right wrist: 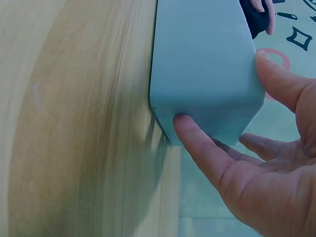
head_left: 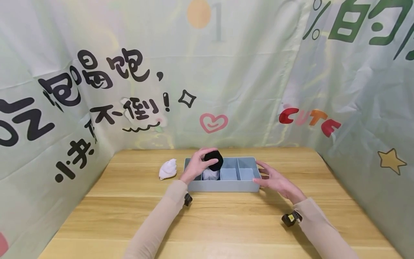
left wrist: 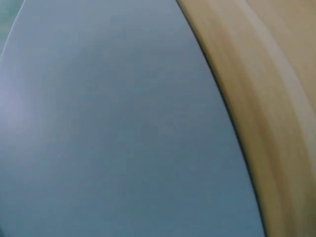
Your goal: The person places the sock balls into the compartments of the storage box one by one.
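Near the centre of the head view, the left hand (head_left: 196, 164) has its grip closed in, fingers and thumb pinching a black bundle (head_left: 215, 162) above the left half of a pale blue divided box (head_left: 223, 186). Just below that bundle, a greyish-white bundle (head_left: 211, 175) sits in a compartment. Right of centre, the right hand (head_left: 276, 182) has its grip spread, fingers apart; in the right wrist view one fingertip touches the box's end wall, at lower centre. A white bundle (head_left: 168, 169) lies on the wooden bench (head_left: 213, 219), left of the box.
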`<state>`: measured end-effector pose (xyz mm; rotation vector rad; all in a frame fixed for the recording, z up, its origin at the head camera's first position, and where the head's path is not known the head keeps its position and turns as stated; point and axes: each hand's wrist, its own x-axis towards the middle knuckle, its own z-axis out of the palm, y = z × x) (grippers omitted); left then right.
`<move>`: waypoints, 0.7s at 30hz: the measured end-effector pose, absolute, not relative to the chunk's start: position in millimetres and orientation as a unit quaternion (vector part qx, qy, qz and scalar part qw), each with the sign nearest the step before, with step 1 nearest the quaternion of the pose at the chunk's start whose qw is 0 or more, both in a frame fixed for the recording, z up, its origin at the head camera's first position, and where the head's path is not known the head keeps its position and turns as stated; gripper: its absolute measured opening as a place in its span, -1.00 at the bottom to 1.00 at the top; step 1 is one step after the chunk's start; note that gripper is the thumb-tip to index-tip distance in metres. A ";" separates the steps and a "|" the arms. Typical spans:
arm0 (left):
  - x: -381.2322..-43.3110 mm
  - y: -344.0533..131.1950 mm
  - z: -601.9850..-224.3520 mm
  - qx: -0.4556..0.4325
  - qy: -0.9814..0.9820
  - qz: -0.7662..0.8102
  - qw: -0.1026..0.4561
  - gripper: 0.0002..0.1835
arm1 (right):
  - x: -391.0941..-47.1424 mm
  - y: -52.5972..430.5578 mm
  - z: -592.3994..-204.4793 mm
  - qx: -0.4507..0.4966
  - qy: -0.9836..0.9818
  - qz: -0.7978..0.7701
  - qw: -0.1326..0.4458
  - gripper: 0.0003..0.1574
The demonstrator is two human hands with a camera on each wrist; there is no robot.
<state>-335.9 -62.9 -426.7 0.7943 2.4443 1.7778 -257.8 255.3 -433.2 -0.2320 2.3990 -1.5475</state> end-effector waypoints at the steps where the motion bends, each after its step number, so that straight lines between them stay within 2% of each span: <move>1: -335.0 -59.6 -427.3 0.256 0.784 0.565 0.007 -0.50 | -257.7 255.3 -433.2 -0.080 0.830 -0.535 0.138 0.16; 10: -334.4 -35.9 -431.0 0.273 0.786 0.555 0.009 -0.56 | -257.3 255.4 -431.4 -0.075 0.835 -0.527 0.137 0.16; 21: -330.8 -11.9 -435.0 0.292 0.842 0.451 -0.047 -0.58 | -255.8 255.3 -432.1 -0.075 0.832 -0.531 0.142 0.13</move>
